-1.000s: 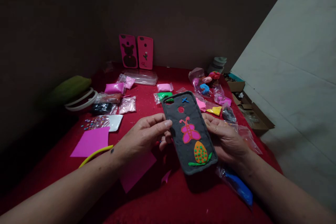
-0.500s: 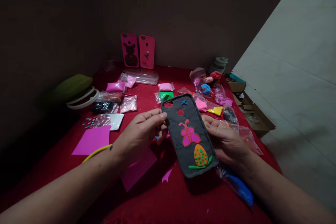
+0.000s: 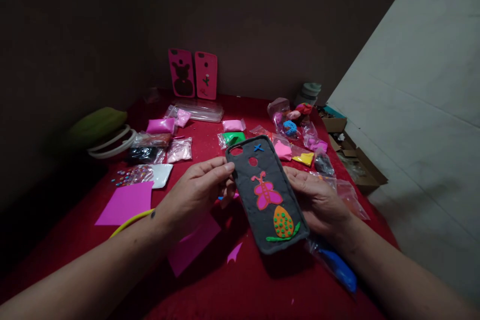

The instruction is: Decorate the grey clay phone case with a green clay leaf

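A dark grey phone case point(image 3: 243, 180) is held up, tilted, above the red cloth. It bears a pink butterfly point(image 3: 267, 195) with an orange outline, a blue cross point(image 3: 258, 148) near the top, and an orange egg shape point(image 3: 284, 222) with green dots and green leaf strips under it. My left hand point(image 3: 204, 182) pinches its upper left edge between thumb and fingers. On the other side, my right hand point(image 3: 318, 197) grips the right edge, its fingertips partly hidden behind the case. Under my left forearm lie pink paper point(image 3: 193, 250) and a yellow cord-like piece point(image 3: 131, 222).
Two pink phone cases point(image 3: 182, 80) lean on the back wall, with a clear plastic case point(image 3: 202, 110) before them. Several bags of coloured clay point(image 3: 160, 125) lie around the cloth point(image 3: 210, 295). A blue clay bag point(image 3: 339, 267) sits below my right hand; cardboard boxes point(image 3: 362, 170) stand beyond the right edge.
The whole scene has shifted slightly left in view, the case and both hands with it. My grip on the case looks the same.
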The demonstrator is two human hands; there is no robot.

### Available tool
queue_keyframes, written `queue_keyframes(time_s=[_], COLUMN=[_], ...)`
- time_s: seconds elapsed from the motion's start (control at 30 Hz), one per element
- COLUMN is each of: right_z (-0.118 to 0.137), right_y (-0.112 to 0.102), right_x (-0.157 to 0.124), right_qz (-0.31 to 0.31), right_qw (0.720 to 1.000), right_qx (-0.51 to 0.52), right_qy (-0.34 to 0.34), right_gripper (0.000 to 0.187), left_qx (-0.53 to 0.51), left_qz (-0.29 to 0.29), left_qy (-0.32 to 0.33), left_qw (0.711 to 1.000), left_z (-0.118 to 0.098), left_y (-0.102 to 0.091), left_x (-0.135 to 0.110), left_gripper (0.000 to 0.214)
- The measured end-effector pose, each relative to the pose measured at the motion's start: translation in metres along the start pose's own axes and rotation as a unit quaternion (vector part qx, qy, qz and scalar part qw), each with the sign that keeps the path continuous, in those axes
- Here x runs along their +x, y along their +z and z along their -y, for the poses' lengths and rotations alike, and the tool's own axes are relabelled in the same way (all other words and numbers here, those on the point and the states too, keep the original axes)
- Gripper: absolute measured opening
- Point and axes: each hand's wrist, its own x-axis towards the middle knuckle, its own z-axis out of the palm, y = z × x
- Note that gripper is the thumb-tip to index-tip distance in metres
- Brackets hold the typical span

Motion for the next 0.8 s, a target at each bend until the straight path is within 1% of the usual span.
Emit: queue_keyframes(time_s=[0.13,0.27,0.4,0.57,0.7,0.8], right_z=[-0.0010,-0.0017,-0.0009,-0.0017,-0.0025,-0.0021], right_y=[0.0012,0.0038,0.0076,0.0101,0.0099,0.0089], right_x=[0.0009,0.0010,0.0009,0.0020,0.0019,0.0017], right_qz=[0.004,0.001,0.029,0.053,0.043,0.022], right_qw=[1.000,1.000,0.999,0.997,0.998,0.999], right_qx=[0.017,0.026,0.039,0.050,0.047,0.038], right_qy=[0.005,0.010,0.006,-0.002,-0.008,-0.008], right_gripper=[0.020,0.029,0.036,0.033,0.034,0.034], left_qx=[-0.009,-0.014,-0.027,-0.044,-0.051,-0.048], left_qz=[0.001,0.006,0.026,0.036,0.037,0.035], left_qy=[-0.003,-0.012,-0.010,-0.013,-0.021,-0.030], left_qw=[1.000,1.000,0.999,0.998,0.998,0.998], left_z=[-0.0003,-0.0007,0.0006,0.0012,-0.0006,-0.0017], left_y=[-0.0010,-0.0012,-0.0009,-0.0014,-0.0007,0.0003], left_x=[0.0005,0.0013,0.0020,0.0020,0.0008,0.0002], left_gripper=[0.025,0.024,0.024,0.024,0.024,0.026])
